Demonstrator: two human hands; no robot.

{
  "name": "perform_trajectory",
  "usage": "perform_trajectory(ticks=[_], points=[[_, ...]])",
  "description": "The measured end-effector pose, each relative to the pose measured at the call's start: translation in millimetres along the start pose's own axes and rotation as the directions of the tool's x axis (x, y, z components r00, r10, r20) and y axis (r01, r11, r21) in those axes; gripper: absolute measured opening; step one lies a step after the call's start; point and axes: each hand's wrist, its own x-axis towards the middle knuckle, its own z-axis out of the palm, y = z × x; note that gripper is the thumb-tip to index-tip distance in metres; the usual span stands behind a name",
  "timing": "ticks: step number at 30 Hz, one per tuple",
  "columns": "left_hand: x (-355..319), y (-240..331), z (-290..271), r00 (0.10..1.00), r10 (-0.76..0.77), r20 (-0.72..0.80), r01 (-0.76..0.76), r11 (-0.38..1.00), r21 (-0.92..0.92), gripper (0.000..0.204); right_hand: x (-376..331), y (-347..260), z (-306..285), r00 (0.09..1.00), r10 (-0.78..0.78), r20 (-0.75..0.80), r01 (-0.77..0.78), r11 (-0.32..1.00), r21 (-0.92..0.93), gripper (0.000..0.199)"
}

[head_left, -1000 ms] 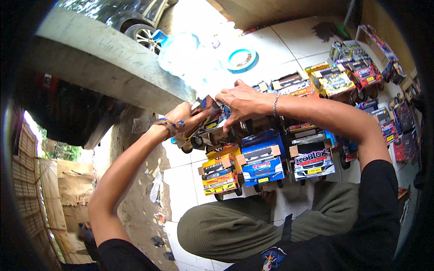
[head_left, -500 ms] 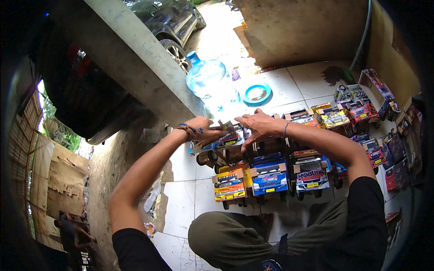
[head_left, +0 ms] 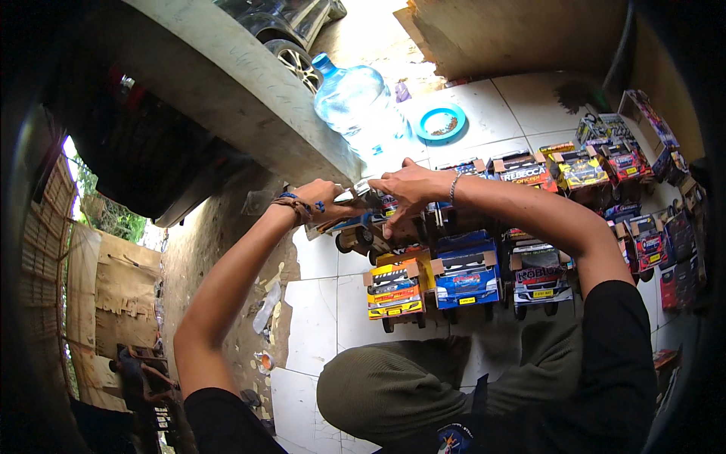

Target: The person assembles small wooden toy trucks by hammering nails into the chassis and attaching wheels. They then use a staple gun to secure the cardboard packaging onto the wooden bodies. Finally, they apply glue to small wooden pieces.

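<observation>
A toy truck (head_left: 351, 225) with a blue part and black wheels is at the left end of the back row, partly covered by my hands. My left hand (head_left: 319, 200), a braided band at its wrist, is closed on the truck's upper left side. My right hand (head_left: 412, 188) reaches over from the right, fingertips at the truck's top and thumb lower along its side. Just nearer to me stand a yellow-orange toy truck (head_left: 395, 287), a blue toy truck (head_left: 465, 278) and a black-and-white toy truck (head_left: 541, 281).
Several more toy trucks (head_left: 522, 175) fill the back row to the right. Beyond my hands are a large clear blue water bottle (head_left: 355, 98) and a blue plate (head_left: 441, 122) with crumbs. A concrete pillar (head_left: 249, 91) rises at the left. Another person (head_left: 140, 378) is at the far lower left.
My right hand has moved left, its fingers now over the toy truck at the left end. My left hand has risen slightly. The whole view has shifted a little.
</observation>
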Motion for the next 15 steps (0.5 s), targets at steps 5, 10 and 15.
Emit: perform_trajectory(ticks=[5,10,15], points=[[-2.0,3.2,-4.3,1.0,-0.015,0.0,0.015,1.0,0.017,0.071,4.9,-0.4,-0.3,0.998,-0.036,-0.044,0.037,0.999,0.022,0.097],[-0.8,3.0,-6.7,0.999,0.036,-0.036,-0.033,0.996,0.082,0.068,5.1,-1.4,1.5,1.0,-0.02,-0.013,0.02,0.999,-0.027,0.096],[6.9,0.7,-11.2,0.991,0.107,-0.08,-0.088,0.975,0.206,0.062,3.9,-0.5,1.7,0.998,-0.036,-0.045,0.037,0.999,0.006,0.092]])
